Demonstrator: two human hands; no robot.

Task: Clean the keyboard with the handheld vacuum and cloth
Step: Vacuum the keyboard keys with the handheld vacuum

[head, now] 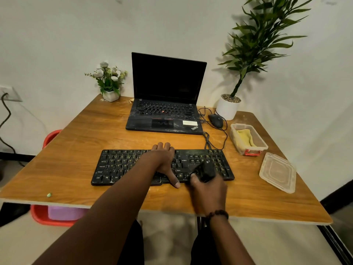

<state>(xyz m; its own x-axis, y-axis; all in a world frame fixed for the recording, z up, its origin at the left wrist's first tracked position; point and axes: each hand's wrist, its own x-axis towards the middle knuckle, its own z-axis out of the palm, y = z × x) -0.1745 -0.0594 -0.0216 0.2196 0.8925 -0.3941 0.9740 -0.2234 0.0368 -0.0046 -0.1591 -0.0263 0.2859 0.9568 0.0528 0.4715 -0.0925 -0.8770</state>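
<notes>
The left hand presses flat on the black keyboard; the right hand grips the handheld vacuum over its right-hand keys. The keyboard looks light and prone to sliding, so it is best steadied at its middle.

A black keyboard with pale lettering lies on a wood-grain table of warm orange-brown, behind it a black laptop with a red dot among its keys and a white sticker. A yellow cloth sits in a clear tub with a red clasp, near a black mouse and a white pot of green leaves. White flowers stand in a second white pot, and a dark bead bracelet circles one wrist.
</notes>
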